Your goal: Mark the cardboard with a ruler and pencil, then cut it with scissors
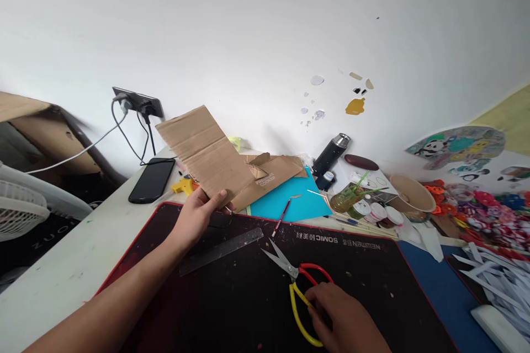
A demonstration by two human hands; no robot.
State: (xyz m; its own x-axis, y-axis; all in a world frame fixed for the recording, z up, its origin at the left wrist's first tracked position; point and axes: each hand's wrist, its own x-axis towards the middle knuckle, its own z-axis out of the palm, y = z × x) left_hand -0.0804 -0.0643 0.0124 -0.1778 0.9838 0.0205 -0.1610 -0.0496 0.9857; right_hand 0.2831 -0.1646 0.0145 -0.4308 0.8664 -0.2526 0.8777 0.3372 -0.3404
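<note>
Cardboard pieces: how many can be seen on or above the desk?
2: one cardboard piece held up by the left hand; one folded piece flat on the desk behind it. Others may be hidden beneath.

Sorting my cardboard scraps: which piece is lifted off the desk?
The creased cardboard sheet pinched in the left hand, raised and tilted; the printed cardboard pieces lie flat behind it.

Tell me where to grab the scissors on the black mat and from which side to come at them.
Grip the scissors by the red and yellow handle loops, coming from the near right, where the right hand already touches the yellow loop. The blades lie open and point up-left toward the ruler, so that end is best avoided. The left hand holds the cardboard.
</note>
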